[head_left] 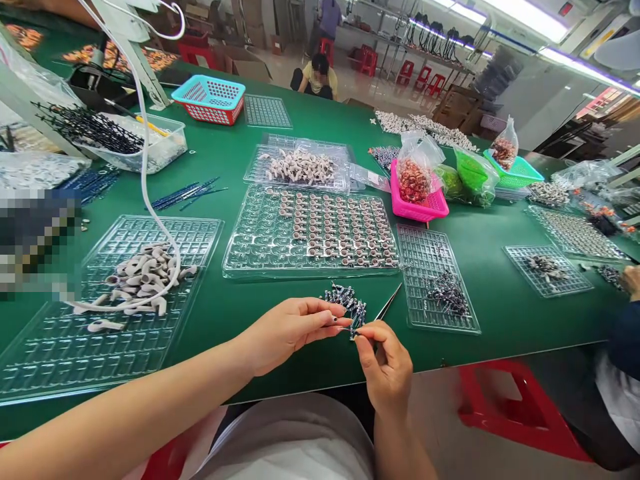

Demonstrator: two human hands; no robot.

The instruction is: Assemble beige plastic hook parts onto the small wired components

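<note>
My left hand (287, 330) is closed in a pinch, with the dark round tip of a small part (335, 319) showing between thumb and fingertips. My right hand (389, 367) pinches another small dark piece (356, 333) close beside it. Thin leads seem to run between the two hands, but they are too small to make out. Just behind the fingertips lies a heap of small dark parts with metallic leads (347, 297). A pair of tweezers (387, 304) rests on the green table (300, 383) right of that heap, partly covered by my right hand.
Clear trays hold brownish round parts (345, 230), grey curved shells (145, 273) and dark small parts (450, 293). A white cable (145, 147) loops down at left. Behind stand a pink basket (419, 208) and a blue-red basket (210, 100). A co-worker's hand (631, 280) is at right.
</note>
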